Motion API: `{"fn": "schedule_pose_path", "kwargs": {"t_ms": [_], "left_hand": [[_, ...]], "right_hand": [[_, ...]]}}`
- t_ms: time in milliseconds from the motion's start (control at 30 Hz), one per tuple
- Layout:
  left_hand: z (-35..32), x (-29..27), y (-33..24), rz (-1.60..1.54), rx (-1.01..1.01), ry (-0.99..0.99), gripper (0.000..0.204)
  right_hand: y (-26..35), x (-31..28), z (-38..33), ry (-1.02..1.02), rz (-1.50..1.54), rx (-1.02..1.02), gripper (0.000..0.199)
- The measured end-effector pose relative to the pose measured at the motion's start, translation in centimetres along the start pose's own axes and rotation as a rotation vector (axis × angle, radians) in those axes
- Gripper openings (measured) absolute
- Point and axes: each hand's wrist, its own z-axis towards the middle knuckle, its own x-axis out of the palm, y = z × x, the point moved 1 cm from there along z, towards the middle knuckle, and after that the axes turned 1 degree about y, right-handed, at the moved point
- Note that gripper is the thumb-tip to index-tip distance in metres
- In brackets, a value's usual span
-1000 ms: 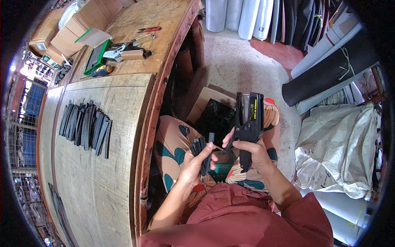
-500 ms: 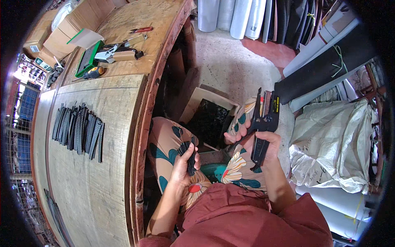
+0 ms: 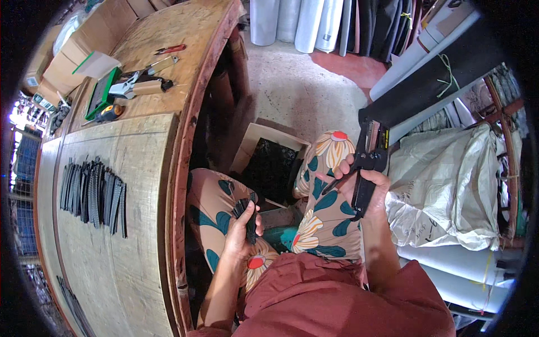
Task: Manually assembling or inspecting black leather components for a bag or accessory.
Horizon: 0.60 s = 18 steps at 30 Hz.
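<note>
My right hand [image 3: 368, 182] grips a black plier stapler [image 3: 371, 147] with a yellow label, held upright over my right thigh. One black handle [image 3: 365, 196] runs down across the palm; a thinner lever [image 3: 331, 186] points out past my fingers. My left hand [image 3: 241, 227] is closed around a bundle of short black strips [image 3: 245, 216] above my left thigh. The two hands are well apart. On the wooden board to my left lies a row of similar ribbed black strips [image 3: 92, 194].
Between my knees and the workbench [image 3: 185, 129] stands an open carton [image 3: 245, 147] with black material inside. Farther up the bench are a green tray [image 3: 104, 96], red-handled pliers [image 3: 170, 49] and a screwdriver [image 3: 110, 113]. Rolls [image 3: 306, 25] and a white sack [image 3: 449, 191] line the right.
The stapler has turned, and its two upper arms, spread before, now sit close together. My right fingers have shifted on it. The view has moved slightly; the left hand keeps its bundle.
</note>
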Motion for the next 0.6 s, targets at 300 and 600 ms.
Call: {"fn": "schedule_pose_path", "kwargs": {"t_ms": [300, 600], "left_hand": [[0.0, 1.1, -0.2, 0.116, 0.010, -0.054, 0.027], [0.0, 1.2, -0.2, 0.140, 0.008, -0.061, 0.028]], "right_hand": [[-0.6, -0.1, 0.1, -0.008, 0.033, 0.043, 0.038], [-1.0, 0.0, 0.5, 0.007, -0.056, 0.064, 0.036]]}}
